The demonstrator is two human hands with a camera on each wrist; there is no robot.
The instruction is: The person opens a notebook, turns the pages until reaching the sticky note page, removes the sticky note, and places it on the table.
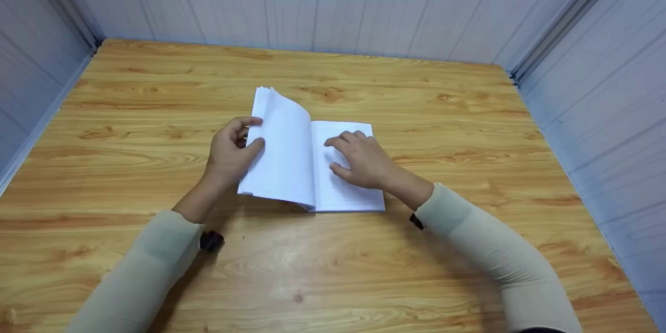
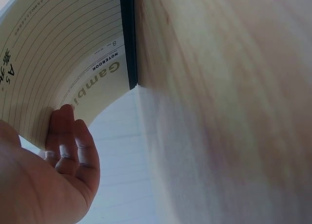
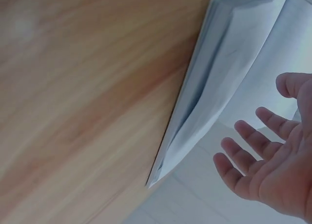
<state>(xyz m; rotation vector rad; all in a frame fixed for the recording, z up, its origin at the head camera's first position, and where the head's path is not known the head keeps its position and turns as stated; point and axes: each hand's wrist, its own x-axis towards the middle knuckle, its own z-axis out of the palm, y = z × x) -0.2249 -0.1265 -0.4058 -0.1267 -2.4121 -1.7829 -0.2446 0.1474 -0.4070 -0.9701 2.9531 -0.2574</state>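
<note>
An open notebook with white ruled pages lies on the wooden table, its left part lifted and curving up from the spine. My left hand grips the outer edge of that raised part, thumb on the page side and fingers behind. In the left wrist view, the notebook's beige printed cover with a dark spine strip shows, the fingers against its outer face. Over the right page hovers my right hand, its fingers spread and slightly bent. The right wrist view shows this hand holding nothing, beside the page stack.
The wood-grain table stretches around the notebook on every side. White panelled walls stand at the back and along both sides. A small dark device sits at the left wrist, and another at the right.
</note>
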